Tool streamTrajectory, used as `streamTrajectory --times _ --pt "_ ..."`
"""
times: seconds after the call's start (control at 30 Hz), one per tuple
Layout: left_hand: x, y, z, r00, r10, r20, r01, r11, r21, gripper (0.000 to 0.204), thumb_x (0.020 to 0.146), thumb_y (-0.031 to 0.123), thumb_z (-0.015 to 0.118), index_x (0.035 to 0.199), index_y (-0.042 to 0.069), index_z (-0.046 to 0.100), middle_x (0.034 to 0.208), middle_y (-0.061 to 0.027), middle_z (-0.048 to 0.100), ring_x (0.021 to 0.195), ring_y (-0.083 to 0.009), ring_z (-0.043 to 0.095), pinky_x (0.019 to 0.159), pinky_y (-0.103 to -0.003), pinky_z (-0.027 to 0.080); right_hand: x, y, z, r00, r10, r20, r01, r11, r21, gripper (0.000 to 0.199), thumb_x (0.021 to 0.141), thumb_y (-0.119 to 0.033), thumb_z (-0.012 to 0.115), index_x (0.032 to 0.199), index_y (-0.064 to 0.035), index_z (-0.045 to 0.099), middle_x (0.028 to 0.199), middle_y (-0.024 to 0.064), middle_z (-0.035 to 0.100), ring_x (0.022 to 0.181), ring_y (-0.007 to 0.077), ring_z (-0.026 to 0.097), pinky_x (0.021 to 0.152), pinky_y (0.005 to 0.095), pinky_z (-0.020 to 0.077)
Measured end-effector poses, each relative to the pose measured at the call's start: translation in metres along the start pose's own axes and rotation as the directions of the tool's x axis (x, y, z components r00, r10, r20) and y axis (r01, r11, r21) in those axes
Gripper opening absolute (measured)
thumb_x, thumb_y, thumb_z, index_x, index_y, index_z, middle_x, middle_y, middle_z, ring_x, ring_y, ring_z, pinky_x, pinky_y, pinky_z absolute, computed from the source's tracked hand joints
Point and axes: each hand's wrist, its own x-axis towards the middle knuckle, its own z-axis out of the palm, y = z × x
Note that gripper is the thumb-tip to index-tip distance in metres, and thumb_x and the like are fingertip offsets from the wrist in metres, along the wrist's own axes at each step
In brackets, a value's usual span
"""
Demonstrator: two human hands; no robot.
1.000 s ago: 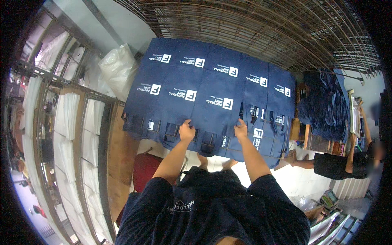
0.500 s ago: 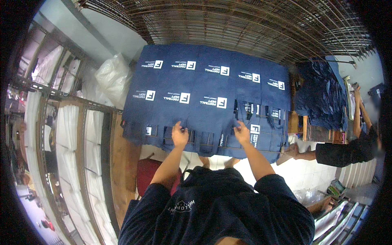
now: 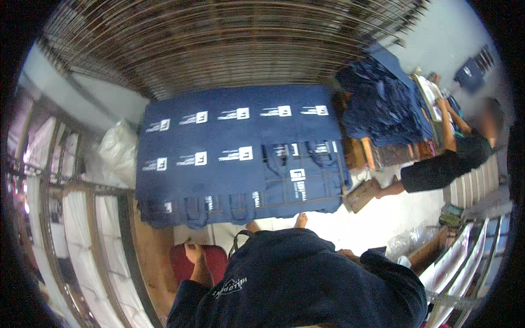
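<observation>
while the left hand hangs low beside the red stool, its grip too blurred to tell, the navy bags lie ahead along the counter's near edge; the right hand is hidden.

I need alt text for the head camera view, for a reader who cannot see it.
Rows of dark blue cloth bags with white printed marks lie flat on a table, seen from above. The person's left hand is lowered near a red seat; the right hand is hidden behind their dark shirt. Another person sits at right beside a heap of blue bags.
</observation>
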Motion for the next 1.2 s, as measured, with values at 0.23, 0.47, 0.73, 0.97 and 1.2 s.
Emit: streamTrajectory --times 0.23,0.47,0.73,0.97,1.2 --pt "-0.028 -0.037 0.076 0.733 -0.371 0.57 0.513 0.852 -0.105 0.041 0.076 0.018 0.068 0.11 0.003 0.051 0.081 -0.0095 0.06 0.064 -0.0234 0.058 0.05 -0.035 0.046 0.126 -0.086 -0.06 0.977 -0.17 -0.126 0.078 0.843 -0.532 0.046 0.076 -0.033 0.063 0.116 -0.0122 0.054 0.097 0.0165 0.063 0.089 0.0301 0.061 0.08 0.0387 0.0474" --pt "-0.056 -0.002 0.146 0.521 -0.359 0.774 0.516 0.855 0.049 0.052 0.074 0.017 0.07 0.119 0.004 0.046 0.077 -0.0119 0.059 0.059 -0.0186 0.057 0.048 -0.032 0.043 0.115 -0.194 -0.204 0.736 -0.3 -0.607 0.267 0.952 -0.148 0.03 0.077 -0.021 0.062 0.102 -0.0045 0.061 0.087 0.0151 0.065 0.069 0.0242 0.063 0.066 0.0348 0.0488" --pt "-0.192 0.103 0.143 0.779 -0.223 0.586 0.374 0.915 -0.151 0.056 0.073 0.013 0.071 0.12 0.004 0.041 0.083 -0.014 0.057 0.065 -0.0202 0.057 0.052 -0.034 0.047 0.121 -0.152 -0.316 0.543 -0.156 -0.825 0.651 0.699 0.295 0.024 0.081 -0.011 0.061 0.105 -0.0068 0.057 0.069 0.0023 0.057 0.057 0.0079 0.051 0.049 0.0215 0.042" --pt "-0.16 0.047 0.128 0.602 -0.231 0.765 0.691 0.631 -0.353 0.052 0.076 0.007 0.066 0.12 0.005 0.04 0.087 -0.0135 0.054 0.073 -0.0217 0.056 0.054 -0.035 0.05 0.107 -0.205 -0.416 0.42 -0.093 -0.903 0.831 0.44 0.341 0.023 0.082 -0.013 0.061 0.103 -0.0062 0.056 0.072 -0.0016 0.056 0.055 0.0044 0.049 0.044 0.016 0.0347" --pt "-0.167 0.094 0.117 0.602 -0.467 0.648 0.568 0.821 0.065 0.057 0.074 0.009 0.068 0.124 0.005 0.04 0.093 -0.0147 0.056 0.076 -0.0234 0.056 0.055 -0.037 0.051 0.106 -0.247 -0.538 0.45 0.06 -0.891 0.892 0.016 0.452 0.058 0.083 -0.04 0.057 0.127 -0.0048 0.039 0.119 0.0176 0.049 0.103 0.0259 0.054 0.082 0.0384 0.0462"
